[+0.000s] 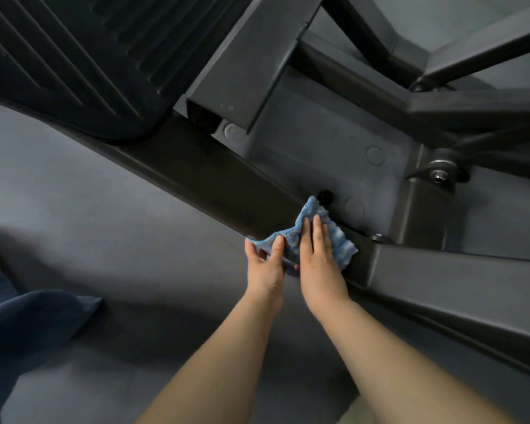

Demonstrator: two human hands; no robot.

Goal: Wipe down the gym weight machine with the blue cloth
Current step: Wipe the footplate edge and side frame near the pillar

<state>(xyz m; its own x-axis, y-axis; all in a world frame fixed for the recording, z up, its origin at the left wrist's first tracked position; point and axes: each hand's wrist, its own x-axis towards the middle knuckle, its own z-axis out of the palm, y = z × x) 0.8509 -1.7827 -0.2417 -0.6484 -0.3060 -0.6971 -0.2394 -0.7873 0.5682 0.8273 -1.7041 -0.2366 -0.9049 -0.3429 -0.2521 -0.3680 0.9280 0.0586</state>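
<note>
Both hands — left hand (262,264), right hand (318,255) — press one blue cloth (340,240).

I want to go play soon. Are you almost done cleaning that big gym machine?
Can't tell what's already clean; no part looks different. Right now the blue cloth lies on the black frame beam: the right hand presses it flat, the left hand pinches its edge. The ribbed footplate and pivot bolt aren't being touched.

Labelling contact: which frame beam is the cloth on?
The long diagonal base beam under the ribbed footplate; blue cloth lies there, unlike the upper-right struts.
</note>
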